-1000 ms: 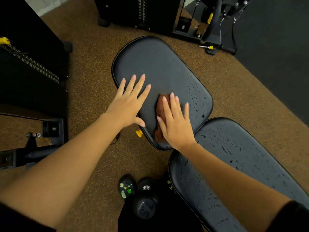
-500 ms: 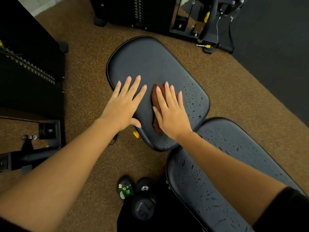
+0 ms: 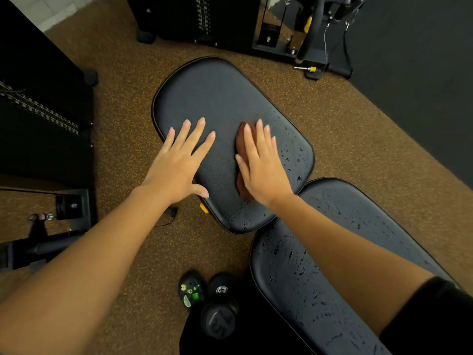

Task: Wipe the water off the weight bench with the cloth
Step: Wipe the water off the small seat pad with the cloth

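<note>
Seat pad half dry, long pad not yet wiped.

The right hand [image 3: 263, 170] presses flat, fingers spread, on the brown cloth [image 3: 242, 149] in the middle of the bench's far pad [image 3: 217, 98]; its grip holds nothing closed, only pins the cloth down. The left hand [image 3: 179, 162] lies open and empty on the pad's left part, which looks dry. Drops remain along the right edge and near end, and the near long pad [image 3: 294, 265] is covered in drops, so I judge most wiping is left.
</note>
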The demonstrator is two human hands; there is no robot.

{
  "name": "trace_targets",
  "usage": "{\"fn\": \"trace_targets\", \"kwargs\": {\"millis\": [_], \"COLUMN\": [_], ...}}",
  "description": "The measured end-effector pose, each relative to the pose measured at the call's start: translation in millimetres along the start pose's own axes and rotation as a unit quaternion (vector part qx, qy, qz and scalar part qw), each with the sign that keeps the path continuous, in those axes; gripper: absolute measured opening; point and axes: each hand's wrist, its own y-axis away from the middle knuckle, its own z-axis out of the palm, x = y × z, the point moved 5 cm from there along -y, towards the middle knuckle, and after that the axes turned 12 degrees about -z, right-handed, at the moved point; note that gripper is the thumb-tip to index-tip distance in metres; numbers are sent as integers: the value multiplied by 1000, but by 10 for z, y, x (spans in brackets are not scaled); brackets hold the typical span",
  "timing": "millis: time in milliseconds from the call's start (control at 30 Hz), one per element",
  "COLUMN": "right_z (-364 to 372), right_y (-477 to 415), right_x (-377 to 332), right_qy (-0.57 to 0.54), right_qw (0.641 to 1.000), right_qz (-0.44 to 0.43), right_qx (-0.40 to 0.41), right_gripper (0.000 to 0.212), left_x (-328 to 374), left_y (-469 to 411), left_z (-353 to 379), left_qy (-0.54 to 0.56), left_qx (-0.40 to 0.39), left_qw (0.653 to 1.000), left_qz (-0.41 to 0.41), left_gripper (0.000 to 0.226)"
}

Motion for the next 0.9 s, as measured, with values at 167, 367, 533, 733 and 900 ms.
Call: {"fn": "trace_targets", "kwargs": {"millis": [167,367,533,733,900], "right_z": [-46,-504,-278,-255,-376], "right_y": [405,379,207,55,-441], "right_x": [113,467,404,488,580], "right_qy": [-52,-115,-97,-94,-110], "right_qw": [998,977,993,992,986], "right_qz": [-17,101,52,82,119], "right_qx": [-9,145,51,28,33], "right_gripper": [54,50,49,51,49], "left_x": [71,158,342,361,375], "left_y": [-29,-228,-405,-444,-449], "left_z": [-228,-437,-299,-219,-205], "left_qy": [106,123,38,-11,-10], "left_qx": [44,71,-24,-40,-31], "left_qw": [993,990,999,999,999], "left_qz": [-42,-23,-7,-16,-19], "left_gripper": [90,78,101,110,109]}}
